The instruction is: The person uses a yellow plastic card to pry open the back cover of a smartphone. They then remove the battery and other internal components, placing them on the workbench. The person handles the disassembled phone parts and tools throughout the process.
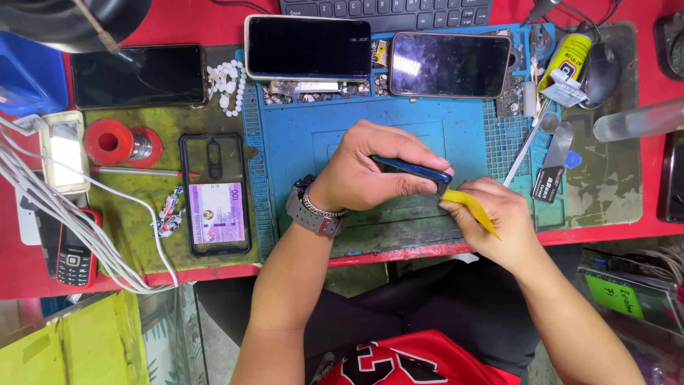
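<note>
The person is leaning both forearms in over the near edge of the red surface, wrists meeting above the blue mat. The left hand is arching knuckles-up, a metal watch and bracelet showing at the wrist, and its grip is clamping down on a dark blue phone, fingers along the far edge and the thumb pressing the near side. The phone is lying almost on edge, tipped slightly, just above the mat's middle, with only its thin rim peeking out past the fingers. The right hand is coming in from the lower right, fist half curled, its grip pinching tight on a yellow pry tool between thumb and forefinger. The tool's upper end is touching the phone's right end where the two hands are meeting, while its pointed tail is sticking out toward the person. Beyond the hands, two larger phones are resting face up at the back of the mat, a black one and a smudged one beside it. Off to the left on the grimy green pad, a clear phone case is lying with a banknote inside it, near a red spool and a string of white beads.
</note>
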